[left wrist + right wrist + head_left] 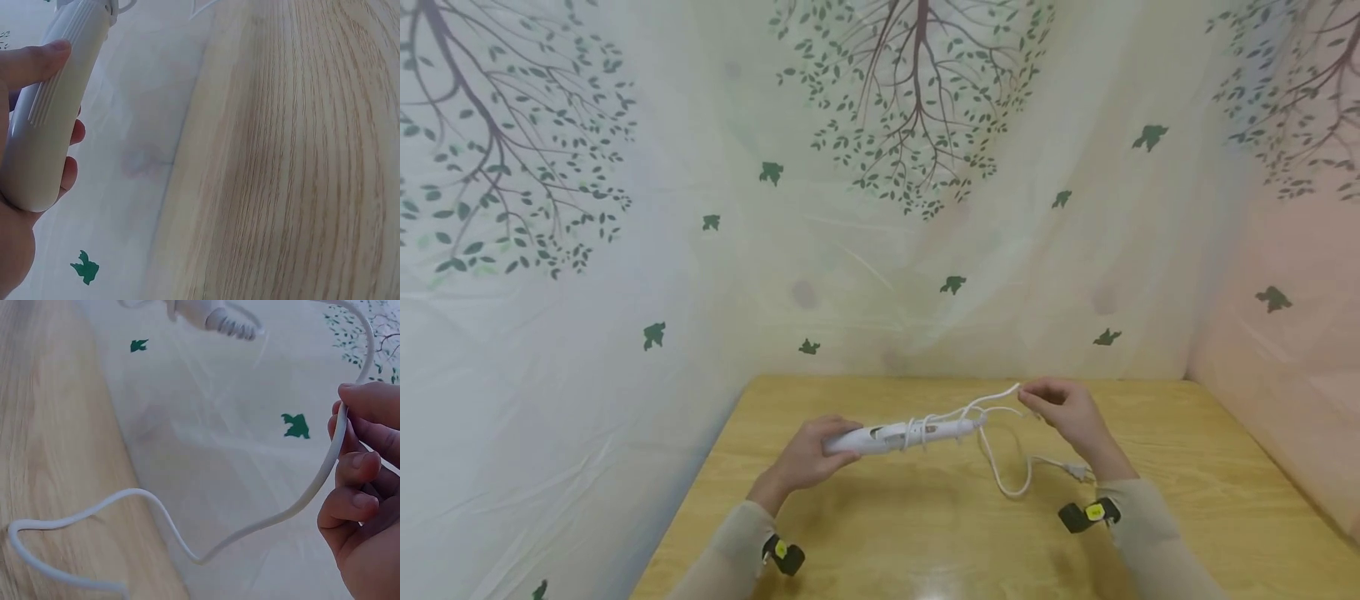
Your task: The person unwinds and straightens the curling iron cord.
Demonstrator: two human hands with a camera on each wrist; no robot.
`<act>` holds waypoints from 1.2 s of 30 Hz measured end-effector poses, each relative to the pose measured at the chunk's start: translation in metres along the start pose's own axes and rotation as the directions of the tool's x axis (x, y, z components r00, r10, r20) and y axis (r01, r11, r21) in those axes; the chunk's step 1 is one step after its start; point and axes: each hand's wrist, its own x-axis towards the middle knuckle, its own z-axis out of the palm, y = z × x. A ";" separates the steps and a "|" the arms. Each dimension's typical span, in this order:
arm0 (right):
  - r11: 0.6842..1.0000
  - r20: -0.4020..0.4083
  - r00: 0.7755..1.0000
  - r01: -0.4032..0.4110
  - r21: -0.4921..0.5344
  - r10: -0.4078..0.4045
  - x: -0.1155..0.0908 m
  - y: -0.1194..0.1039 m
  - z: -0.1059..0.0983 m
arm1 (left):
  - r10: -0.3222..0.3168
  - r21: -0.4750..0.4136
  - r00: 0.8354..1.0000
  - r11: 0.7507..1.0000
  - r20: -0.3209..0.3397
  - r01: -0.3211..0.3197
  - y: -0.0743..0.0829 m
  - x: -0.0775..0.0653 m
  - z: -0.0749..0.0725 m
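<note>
A white hair iron, long and slim, is held above the table by my left hand. Its rounded, ribbed end lies in the palm, with the thumb along the top and the fingers curled beneath. White power cord loops around the iron's other half and comes out of its tapered tip. To the right, my right hand pinches the cord between thumb and fingers. In the right wrist view the cord runs down from that pinch in a loose bend, and the iron's coiled cord sleeve shows at the top.
The plug hangs or lies near the right wrist; which one I cannot tell. Below is a wooden table. A pale curtain printed with trees and green birds surrounds its back and sides. Each wrist carries a small black camera.
</note>
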 end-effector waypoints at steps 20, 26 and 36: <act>0.961 0.432 0.862 0.270 0.052 -0.265 -0.016 0.003 -0.014 | -0.085 0.025 0.996 0.996 -0.032 0.086 -0.002 -0.001 -0.006; 0.974 0.531 0.829 0.223 -0.027 -0.175 -0.018 0.016 -0.013 | -0.081 0.014 0.996 0.997 -0.040 0.081 -0.002 -0.001 -0.007; 0.957 0.477 0.879 0.146 -0.249 -0.011 -0.024 0.032 -0.012 | -0.069 -0.027 0.997 0.997 -0.043 0.068 0.001 -0.003 -0.007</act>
